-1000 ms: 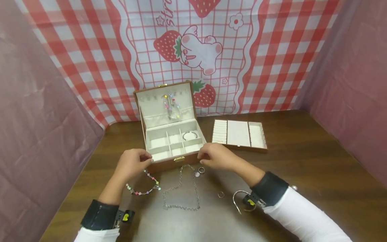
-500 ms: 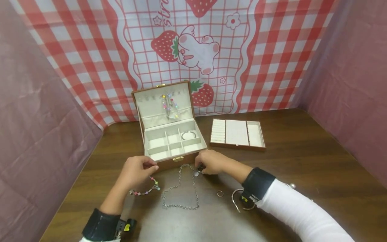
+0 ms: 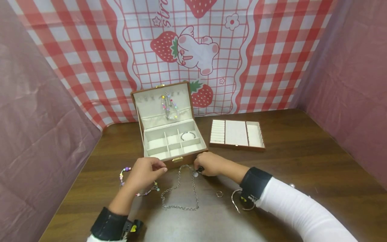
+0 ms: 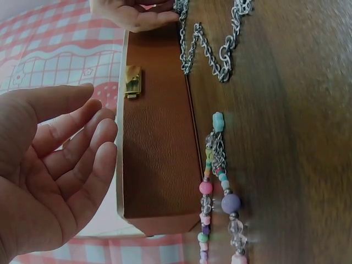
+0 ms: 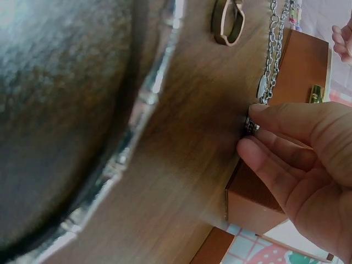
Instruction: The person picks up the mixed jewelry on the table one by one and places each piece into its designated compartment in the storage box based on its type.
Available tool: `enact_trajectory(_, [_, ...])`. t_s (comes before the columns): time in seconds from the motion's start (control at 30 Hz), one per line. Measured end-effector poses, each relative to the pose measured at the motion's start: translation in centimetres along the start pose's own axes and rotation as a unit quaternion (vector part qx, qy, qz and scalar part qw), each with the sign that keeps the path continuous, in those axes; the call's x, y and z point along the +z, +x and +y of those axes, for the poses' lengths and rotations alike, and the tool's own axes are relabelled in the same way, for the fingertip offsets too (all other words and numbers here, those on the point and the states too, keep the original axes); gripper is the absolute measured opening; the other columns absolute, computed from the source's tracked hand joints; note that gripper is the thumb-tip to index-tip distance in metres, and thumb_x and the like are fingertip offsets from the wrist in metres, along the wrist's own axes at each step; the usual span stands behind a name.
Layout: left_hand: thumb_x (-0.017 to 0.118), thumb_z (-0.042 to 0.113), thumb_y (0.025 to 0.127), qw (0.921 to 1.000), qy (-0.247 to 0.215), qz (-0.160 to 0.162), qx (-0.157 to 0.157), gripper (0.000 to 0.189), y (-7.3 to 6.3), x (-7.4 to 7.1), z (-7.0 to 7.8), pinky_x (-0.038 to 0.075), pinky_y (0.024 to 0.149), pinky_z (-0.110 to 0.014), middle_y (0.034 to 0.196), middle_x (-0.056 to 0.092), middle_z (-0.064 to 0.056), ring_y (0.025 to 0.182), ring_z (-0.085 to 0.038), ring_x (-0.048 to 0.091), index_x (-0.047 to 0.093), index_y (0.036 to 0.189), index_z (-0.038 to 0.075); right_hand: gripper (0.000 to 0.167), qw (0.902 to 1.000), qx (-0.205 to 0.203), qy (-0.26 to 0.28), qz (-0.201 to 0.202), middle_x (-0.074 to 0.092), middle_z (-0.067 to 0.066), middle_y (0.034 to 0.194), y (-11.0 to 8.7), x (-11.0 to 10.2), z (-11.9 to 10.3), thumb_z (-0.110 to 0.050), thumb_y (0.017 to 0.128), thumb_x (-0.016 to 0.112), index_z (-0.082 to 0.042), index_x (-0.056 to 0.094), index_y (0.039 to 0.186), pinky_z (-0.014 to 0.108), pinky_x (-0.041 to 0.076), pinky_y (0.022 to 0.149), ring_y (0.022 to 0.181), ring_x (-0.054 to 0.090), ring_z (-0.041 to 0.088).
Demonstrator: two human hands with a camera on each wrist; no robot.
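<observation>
My right hand (image 3: 209,163) is at the front right corner of the brown jewelry box (image 3: 190,157). Its thumb and fingertips pinch a dark silver ring (image 5: 251,125) low at the tabletop. Beside that ring lies a silver chain necklace (image 3: 197,198) with a round pendant (image 3: 196,174). My left hand (image 3: 144,173), fingers loosely bent and holding nothing, hovers before the box's front left, over a beaded bracelet (image 4: 205,188) that it partly hides in the head view. The box's lid stands up, with a colourful beaded strand (image 3: 170,107) hanging inside it.
A bracelet (image 3: 188,135) lies in the box's back right compartment. Right of the box is a shallow divided tray (image 3: 235,132). A small ring (image 3: 219,194) and a silver open bangle (image 3: 234,201) lie near my right wrist. A patterned cloth (image 3: 272,60) hangs behind.
My right hand has come down from the box's corner to the ring and closed its fingertips there. My left hand has drifted right and slightly toward me, uncovering the bracelet's left part.
</observation>
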State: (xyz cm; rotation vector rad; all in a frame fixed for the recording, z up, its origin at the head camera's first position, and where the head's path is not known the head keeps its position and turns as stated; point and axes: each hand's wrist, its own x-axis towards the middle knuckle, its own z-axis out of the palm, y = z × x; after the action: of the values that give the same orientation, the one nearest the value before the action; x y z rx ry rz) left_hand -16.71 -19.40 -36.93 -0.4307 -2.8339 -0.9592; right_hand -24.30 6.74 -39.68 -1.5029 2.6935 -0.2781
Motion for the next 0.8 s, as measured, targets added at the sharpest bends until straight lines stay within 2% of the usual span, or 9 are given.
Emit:
enact_trajectory(0.2, [0.075,0.016,0.085,1.0,0.002,-0.002,0.009,0.004,0.3,0.0,0.2,0.05,0.067,-0.03,0.074,0.067,0.008,0.068,-0.007,0.059,0.074,0.082,0.013,0.015,0.9998,-0.013,-0.005,0.011,0.064,0.0,0.079,-0.4,-0.4,0.0,0.002,0.071,0.072,-0.009,0.07,0.081,0.028,0.052,0.072,0.078,0.062,0.017])
enact_trajectory(0.3, [0.074,0.016,0.085,0.9999,0.002,0.0,0.012,0.004,0.6,0.0,0.5,0.05,0.068,-0.031,0.073,0.067,0.009,0.068,-0.007,0.059,0.074,0.082,0.013,0.013,0.9994,-0.015,-0.001,0.03,0.063,0.0,0.079,-0.8,-0.9,0.1,0.001,0.072,0.072,-0.009,0.07,0.081,0.028,0.052,0.071,0.077,0.061,0.016])
enact_trajectory(0.47, [0.075,0.016,0.084,0.9996,-0.004,-0.007,0.028,0.006,1.6,0.8,1.4,0.051,0.069,-0.032,0.073,0.067,0.008,0.068,-0.007,0.058,0.073,0.082,0.011,0.014,0.9967,-0.006,0.032,0.075,0.065,0.001,0.084,-2.2,-2.2,0.7,-0.001,0.073,0.073,-0.006,0.071,0.085,0.026,0.052,0.071,0.076,0.06,0.014])
enact_trajectory(0.63, [0.075,0.015,0.084,0.9992,-0.016,-0.009,0.036,0.006,2.4,1.6,2.5,0.051,0.068,-0.032,0.074,0.068,0.006,0.067,-0.008,0.058,0.074,0.082,0.01,0.015,0.9903,0.012,0.074,0.117,0.065,0.003,0.086,-4.0,-3.5,1.2,-0.002,0.076,0.072,-0.004,0.07,0.091,0.023,0.051,0.069,0.075,0.061,0.012])
enact_trajectory(0.8, [0.075,0.016,0.084,0.9989,-0.018,-0.006,0.043,0.006,3.1,2.2,3.4,0.052,0.069,-0.032,0.074,0.068,0.007,0.067,-0.007,0.059,0.074,0.082,0.011,0.017,0.9797,0.028,0.112,0.164,0.065,0.003,0.086,-5.9,-4.9,1.7,0.002,0.076,0.073,-0.004,0.069,0.092,0.024,0.053,0.067,0.074,0.062,0.013])
